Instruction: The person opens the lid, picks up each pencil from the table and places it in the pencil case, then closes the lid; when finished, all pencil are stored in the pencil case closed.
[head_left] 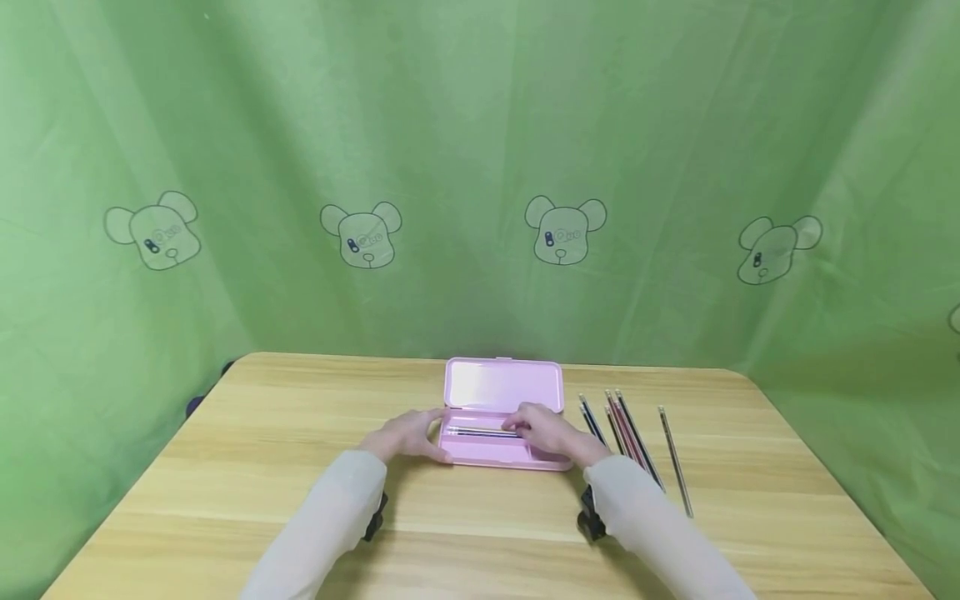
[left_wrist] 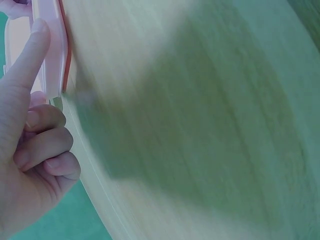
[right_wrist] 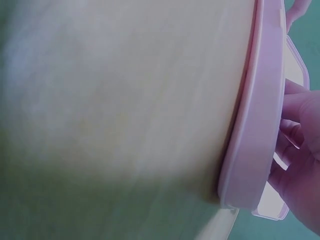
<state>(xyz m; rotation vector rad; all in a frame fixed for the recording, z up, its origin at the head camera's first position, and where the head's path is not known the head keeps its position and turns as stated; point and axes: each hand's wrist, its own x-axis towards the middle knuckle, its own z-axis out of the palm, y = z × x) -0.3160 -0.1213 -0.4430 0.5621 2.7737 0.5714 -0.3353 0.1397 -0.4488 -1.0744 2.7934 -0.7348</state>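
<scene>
A pink pencil case point(head_left: 480, 454) stands on the table with its lid point(head_left: 502, 385) raised at the back. Striped pencils point(head_left: 480, 432) lie lengthwise inside it. My left hand point(head_left: 408, 433) grips the case's left end, thumb at the front corner and fingers toward the back. In the left wrist view, that hand's other fingers point(left_wrist: 47, 147) are curled beside the case. My right hand point(head_left: 547, 429) reaches in over the right part, its bent fingers pinching at the pencils' right end. The case's front wall point(right_wrist: 255, 115) hides those fingertips in the right wrist view.
Right of the case, several dark and red pencils point(head_left: 626, 429) lie in a loose group, partly behind the right sleeve point(head_left: 637, 500). A single dark pencil point(head_left: 675, 458) lies farther right. A green curtain point(head_left: 480, 125) hangs behind the wooden table point(head_left: 300, 400).
</scene>
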